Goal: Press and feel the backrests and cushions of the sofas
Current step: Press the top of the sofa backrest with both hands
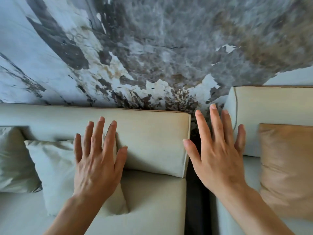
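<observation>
Two cream sofas stand side by side against a wall. The left sofa's backrest cushion [152,138] rises above its seat cushion [152,200]. My left hand [98,163], fingers spread and holding nothing, lies over a pale throw pillow [55,170] that leans on that backrest. My right hand [218,153] is open with fingers apart, held in front of the dark gap [194,200] between the sofas and the left edge of the right sofa's backrest [271,102]. Whether it touches that backrest I cannot tell.
A tan pillow [288,167] leans on the right sofa's backrest. A second pale pillow [13,160] sits at the far left. Behind both sofas is a grey, white and brown marble-patterned wall [152,48].
</observation>
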Action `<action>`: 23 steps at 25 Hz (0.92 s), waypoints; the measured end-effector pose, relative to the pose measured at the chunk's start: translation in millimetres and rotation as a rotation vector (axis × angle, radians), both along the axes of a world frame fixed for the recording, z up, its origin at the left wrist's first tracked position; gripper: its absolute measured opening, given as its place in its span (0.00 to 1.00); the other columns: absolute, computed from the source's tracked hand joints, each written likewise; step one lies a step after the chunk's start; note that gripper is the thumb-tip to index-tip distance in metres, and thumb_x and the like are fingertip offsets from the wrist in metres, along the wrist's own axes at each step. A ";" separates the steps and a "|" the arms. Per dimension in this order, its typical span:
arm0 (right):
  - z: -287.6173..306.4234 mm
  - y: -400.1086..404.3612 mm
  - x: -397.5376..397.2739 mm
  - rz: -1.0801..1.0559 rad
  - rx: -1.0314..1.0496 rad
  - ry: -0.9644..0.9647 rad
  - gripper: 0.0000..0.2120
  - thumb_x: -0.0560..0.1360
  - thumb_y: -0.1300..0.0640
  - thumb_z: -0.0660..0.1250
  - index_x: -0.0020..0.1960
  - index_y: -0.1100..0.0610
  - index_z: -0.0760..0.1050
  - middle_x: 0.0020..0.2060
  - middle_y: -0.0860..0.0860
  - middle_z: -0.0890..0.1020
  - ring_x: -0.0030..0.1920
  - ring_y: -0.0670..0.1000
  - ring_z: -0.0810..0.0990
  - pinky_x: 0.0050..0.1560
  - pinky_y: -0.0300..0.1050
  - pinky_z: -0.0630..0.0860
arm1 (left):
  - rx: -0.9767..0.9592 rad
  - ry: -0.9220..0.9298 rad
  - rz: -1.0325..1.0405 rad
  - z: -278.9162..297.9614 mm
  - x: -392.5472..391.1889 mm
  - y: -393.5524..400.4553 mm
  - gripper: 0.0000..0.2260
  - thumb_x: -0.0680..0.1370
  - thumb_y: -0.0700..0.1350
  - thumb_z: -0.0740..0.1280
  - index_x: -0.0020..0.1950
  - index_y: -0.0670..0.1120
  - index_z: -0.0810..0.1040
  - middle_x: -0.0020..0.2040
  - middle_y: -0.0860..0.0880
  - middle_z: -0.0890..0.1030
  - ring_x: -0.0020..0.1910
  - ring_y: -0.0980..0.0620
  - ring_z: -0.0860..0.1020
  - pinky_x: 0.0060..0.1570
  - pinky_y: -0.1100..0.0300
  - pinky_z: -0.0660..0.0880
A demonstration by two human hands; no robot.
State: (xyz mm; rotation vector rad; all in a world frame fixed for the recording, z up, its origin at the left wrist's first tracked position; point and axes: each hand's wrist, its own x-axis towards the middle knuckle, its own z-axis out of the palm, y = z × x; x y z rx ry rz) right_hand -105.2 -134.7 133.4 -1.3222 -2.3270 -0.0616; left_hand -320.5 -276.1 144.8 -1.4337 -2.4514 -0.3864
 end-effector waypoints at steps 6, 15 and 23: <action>-38.9 -28.3 -80.2 -0.129 0.003 -0.094 0.33 0.78 0.38 0.51 0.78 0.52 0.56 0.78 0.56 0.58 0.77 0.61 0.56 0.70 0.70 0.55 | -0.021 -0.102 -0.128 -49.5 -85.9 7.0 0.28 0.80 0.58 0.50 0.78 0.50 0.62 0.79 0.43 0.60 0.78 0.40 0.56 0.76 0.39 0.51; -152.0 16.7 -125.3 -0.137 -0.088 -0.167 0.35 0.76 0.36 0.50 0.78 0.52 0.57 0.77 0.56 0.60 0.77 0.61 0.57 0.69 0.74 0.58 | -0.126 -0.148 -0.168 -138.9 -127.6 100.0 0.32 0.77 0.67 0.42 0.80 0.57 0.50 0.82 0.50 0.50 0.80 0.47 0.44 0.77 0.41 0.41; -206.3 40.6 -130.6 -0.161 0.144 -0.179 0.35 0.79 0.34 0.51 0.79 0.52 0.52 0.78 0.58 0.59 0.77 0.62 0.55 0.70 0.72 0.53 | -0.026 0.059 -0.116 -184.3 -138.7 133.6 0.29 0.79 0.66 0.46 0.77 0.55 0.62 0.76 0.48 0.67 0.76 0.43 0.61 0.73 0.36 0.53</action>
